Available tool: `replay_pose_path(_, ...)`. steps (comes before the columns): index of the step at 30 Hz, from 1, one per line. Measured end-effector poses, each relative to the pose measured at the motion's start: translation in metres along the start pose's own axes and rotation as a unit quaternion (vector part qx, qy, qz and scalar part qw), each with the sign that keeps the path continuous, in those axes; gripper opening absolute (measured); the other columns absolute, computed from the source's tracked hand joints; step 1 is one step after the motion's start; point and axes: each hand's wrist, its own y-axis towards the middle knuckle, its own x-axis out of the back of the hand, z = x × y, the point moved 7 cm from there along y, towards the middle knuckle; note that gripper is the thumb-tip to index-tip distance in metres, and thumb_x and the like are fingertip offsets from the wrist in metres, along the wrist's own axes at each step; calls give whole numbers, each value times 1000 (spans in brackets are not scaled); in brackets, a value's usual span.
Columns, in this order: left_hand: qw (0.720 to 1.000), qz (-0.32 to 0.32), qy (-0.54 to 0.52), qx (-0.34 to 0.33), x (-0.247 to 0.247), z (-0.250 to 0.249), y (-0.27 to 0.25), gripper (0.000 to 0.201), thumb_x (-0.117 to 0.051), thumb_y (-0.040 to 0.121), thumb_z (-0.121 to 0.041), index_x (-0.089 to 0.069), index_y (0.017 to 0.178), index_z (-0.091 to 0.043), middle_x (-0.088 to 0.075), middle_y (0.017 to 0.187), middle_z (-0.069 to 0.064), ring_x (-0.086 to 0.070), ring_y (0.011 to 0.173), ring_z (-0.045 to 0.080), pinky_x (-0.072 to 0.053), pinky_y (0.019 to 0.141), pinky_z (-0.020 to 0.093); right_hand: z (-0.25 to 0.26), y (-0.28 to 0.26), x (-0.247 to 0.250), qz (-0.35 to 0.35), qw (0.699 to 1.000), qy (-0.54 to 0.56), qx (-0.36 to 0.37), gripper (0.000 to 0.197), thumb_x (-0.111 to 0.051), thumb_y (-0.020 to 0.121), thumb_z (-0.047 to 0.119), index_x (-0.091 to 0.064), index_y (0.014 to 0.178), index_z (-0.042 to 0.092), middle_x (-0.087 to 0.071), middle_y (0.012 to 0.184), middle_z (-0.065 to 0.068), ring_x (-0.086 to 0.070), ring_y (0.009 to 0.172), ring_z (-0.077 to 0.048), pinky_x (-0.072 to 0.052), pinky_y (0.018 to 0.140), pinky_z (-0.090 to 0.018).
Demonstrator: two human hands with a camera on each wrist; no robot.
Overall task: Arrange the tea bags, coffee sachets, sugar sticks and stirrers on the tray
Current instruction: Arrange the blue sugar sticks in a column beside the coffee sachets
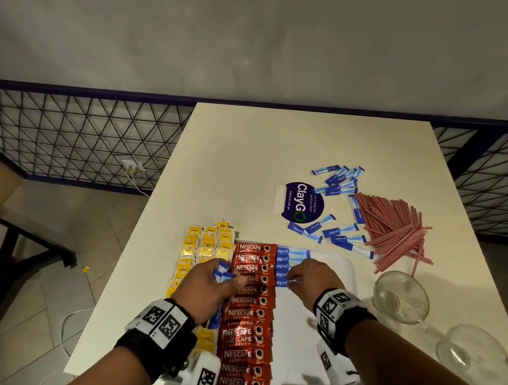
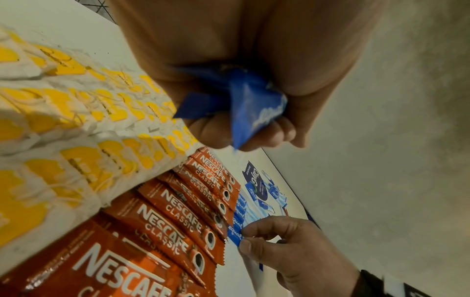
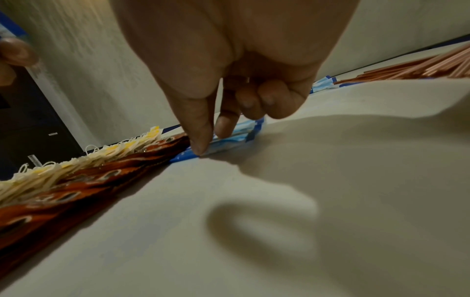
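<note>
The right hand (image 1: 308, 279) pinches a light, limp, slippery sugar stick (image 1: 281, 283) by its near end on the tray (image 1: 343, 264), while the left hand (image 1: 206, 287) clutches a spare bundle (image 1: 221, 274) beside it.

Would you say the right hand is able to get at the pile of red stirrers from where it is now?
Probably yes. The red stirrers lie loose on the table beyond the tray's far right corner, nothing covering them. The right hand, though, is pinching a sugar stick and should set it down first.
</note>
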Motion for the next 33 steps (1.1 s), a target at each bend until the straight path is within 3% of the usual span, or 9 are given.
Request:
replay_pose_path(12,1000,3,11,-1,-3,-2,-3,16,-73,84,-26,-64,87,-13,-62,56,-4,-56,49,10,-52,63,34,1,-6,4,15,1000,12,-11,31,-55,94,38,-62,121,26,-56,124,2,-53,114,-16,-42,99,-29)
replay_pose_path(17,998,22,60,-9,-12,-2,-1,25,-77,80,-31,-60,97,-25,-64,69,-6,-55,54,8,-46,56,25,28,-21,35,-43,986,157,19,28,-51,94,45,-68,98,23,-65,100,3,-58,92,-13,-44,80,-25)
replay_pose_path(20,993,32,105,-39,-22,-14,0,32,-78,77,-33,-56,100,-30,-68,81,-7,-59,63,5,-44,59,18,53,-33,32,38,950,302,64,26,-54,92,48,-66,78,29,-70,81,3,-64,80,-11,-50,79,-32)
replay_pose_path(23,986,51,140,-72,-33,-29,-1,33,-78,77,-32,-56,101,-30,-68,87,-8,-62,70,5,-45,60,15,61,-39,30,59,934,343,83,22,-61,89,42,-66,70,31,-71,77,0,-67,79,-17,-52,80,-36)
replay_pose_path(25,981,58,166,-86,-37,-36,-1,34,-77,78,-32,-54,102,-33,-67,87,-11,-61,70,2,-42,58,13,58,-41,36,37,932,350,82,17,-62,89,38,-66,76,28,-71,81,-2,-65,79,-18,-50,78,-32)
replay_pose_path(28,971,73,202,-105,-43,-45,-1,35,-75,80,-31,-53,107,-32,-61,82,-15,-57,68,-2,-38,57,9,52,-43,40,28,917,391,73,16,-59,93,27,-64,78,23,-64,70,6,-54,59,-1,-43,62,-17)
replay_pose_path(30,965,81,220,-115,-47,-49,-3,36,-74,81,-30,-54,111,-29,-57,79,-18,-54,67,-5,-36,56,6,49,-44,37,38,910,409,58,20,-58,93,22,-63,74,22,-60,63,9,-46,49,2,-37,54,-14)
replay_pose_path(33,962,88,229,-117,-50,-50,-3,33,-73,82,-31,-56,110,-28,-56,78,-19,-52,66,-6,-34,55,5,45,-44,40,27,926,373,50,25,-56,91,11,-60,69,22,-56,54,13,-47,46,6,-34,50,-8)
